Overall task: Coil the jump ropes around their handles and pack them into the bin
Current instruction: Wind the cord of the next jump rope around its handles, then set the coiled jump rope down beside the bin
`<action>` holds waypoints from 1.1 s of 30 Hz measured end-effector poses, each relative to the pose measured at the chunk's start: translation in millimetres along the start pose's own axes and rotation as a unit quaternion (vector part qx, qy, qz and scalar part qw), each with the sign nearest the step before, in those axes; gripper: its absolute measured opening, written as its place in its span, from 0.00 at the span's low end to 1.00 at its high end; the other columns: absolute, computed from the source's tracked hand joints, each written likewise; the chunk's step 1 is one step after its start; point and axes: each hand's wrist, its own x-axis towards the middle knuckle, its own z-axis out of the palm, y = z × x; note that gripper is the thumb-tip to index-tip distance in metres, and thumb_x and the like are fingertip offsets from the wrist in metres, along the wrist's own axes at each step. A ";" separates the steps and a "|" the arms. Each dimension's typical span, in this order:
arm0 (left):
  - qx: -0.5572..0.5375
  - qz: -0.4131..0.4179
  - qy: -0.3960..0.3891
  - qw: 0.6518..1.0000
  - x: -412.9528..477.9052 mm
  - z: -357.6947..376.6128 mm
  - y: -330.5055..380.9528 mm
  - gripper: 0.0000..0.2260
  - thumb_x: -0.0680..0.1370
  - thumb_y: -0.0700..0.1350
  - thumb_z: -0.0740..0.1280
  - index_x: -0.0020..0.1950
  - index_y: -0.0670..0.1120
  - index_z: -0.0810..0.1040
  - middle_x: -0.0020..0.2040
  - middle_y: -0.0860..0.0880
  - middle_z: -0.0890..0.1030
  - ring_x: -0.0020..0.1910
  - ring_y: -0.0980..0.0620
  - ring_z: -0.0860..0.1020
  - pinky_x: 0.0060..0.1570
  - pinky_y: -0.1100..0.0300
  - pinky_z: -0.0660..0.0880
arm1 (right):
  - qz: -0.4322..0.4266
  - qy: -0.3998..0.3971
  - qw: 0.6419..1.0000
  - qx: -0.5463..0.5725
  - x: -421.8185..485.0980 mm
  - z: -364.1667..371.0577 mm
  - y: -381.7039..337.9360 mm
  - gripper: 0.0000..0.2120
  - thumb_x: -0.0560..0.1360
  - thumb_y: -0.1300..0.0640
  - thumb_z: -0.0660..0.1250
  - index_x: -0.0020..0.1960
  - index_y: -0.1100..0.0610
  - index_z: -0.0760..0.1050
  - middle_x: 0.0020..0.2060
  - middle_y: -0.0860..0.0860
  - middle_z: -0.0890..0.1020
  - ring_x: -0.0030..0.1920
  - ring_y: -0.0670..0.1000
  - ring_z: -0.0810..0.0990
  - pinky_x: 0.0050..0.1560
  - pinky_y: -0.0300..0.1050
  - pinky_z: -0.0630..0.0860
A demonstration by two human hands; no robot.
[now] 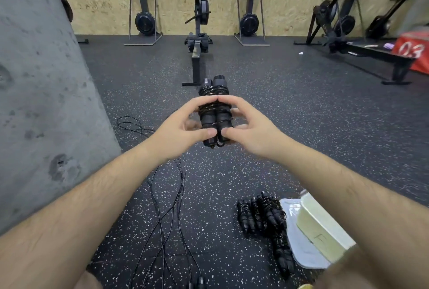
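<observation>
A black jump rope [214, 112], its thin cord wound around its two paired handles, stands upright at chest height in the middle of the view. My left hand [178, 131] grips it from the left and my right hand [250, 129] from the right, thumbs near the lower end, index fingertips meeting over the coils. Several coiled jump ropes [262, 215] lie on the floor at the lower right, beside a pale green bin [322, 226] whose lid [301, 251] lies under it. Loose black ropes [167, 207] trail over the floor below my hands.
A grey concrete pillar [41, 93] fills the left. A rowing machine [198, 40] stands straight ahead, with ski trainers [145, 19] against the wooden wall. Another rower [371, 52] and a red box [413, 54] are at the right. The floor is speckled black rubber.
</observation>
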 end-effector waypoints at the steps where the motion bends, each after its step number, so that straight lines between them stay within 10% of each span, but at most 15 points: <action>1: 0.002 -0.009 -0.001 1.000 3.3 3.0 -2.1 0.30 0.75 0.36 0.74 0.75 0.54 0.70 0.70 0.49 0.73 0.55 0.42 0.84 0.58 0.48 0.81 | 0.010 -0.017 1.000 -0.006 1.1 -8.4 2.5 0.32 0.75 0.69 0.67 0.71 0.41 0.68 0.60 0.48 0.75 0.49 0.59 0.84 0.52 0.53 0.82; 19: 0.024 -0.236 -0.130 0.963 4.9 204.6 -192.4 0.28 0.72 0.40 0.79 0.66 0.58 0.73 0.51 0.51 0.82 0.38 0.57 0.77 0.45 0.57 0.79 | 0.302 -0.055 0.951 0.025 -92.0 -42.8 254.4 0.31 0.72 0.67 0.72 0.67 0.45 0.67 0.54 0.53 0.74 0.50 0.53 0.76 0.45 0.49 0.82; 25: 0.005 -0.355 -0.179 0.917 -64.8 267.6 -306.9 0.28 0.72 0.37 0.78 0.64 0.58 0.72 0.52 0.51 0.80 0.43 0.51 0.77 0.43 0.55 0.76 | 0.396 -0.113 0.911 -0.030 -151.7 16.2 362.5 0.29 0.72 0.61 0.72 0.67 0.44 0.64 0.41 0.48 0.76 0.31 0.46 0.75 0.36 0.40 0.75; 33: 0.065 -0.386 -0.207 0.896 -93.9 307.0 -367.2 0.29 0.74 0.40 0.77 0.71 0.55 0.71 0.53 0.51 0.79 0.40 0.53 0.75 0.43 0.58 0.75 | 0.426 -0.126 0.886 -0.138 -179.1 53.4 425.6 0.31 0.71 0.57 0.71 0.68 0.43 0.61 0.51 0.52 0.81 0.49 0.54 0.81 0.50 0.49 0.77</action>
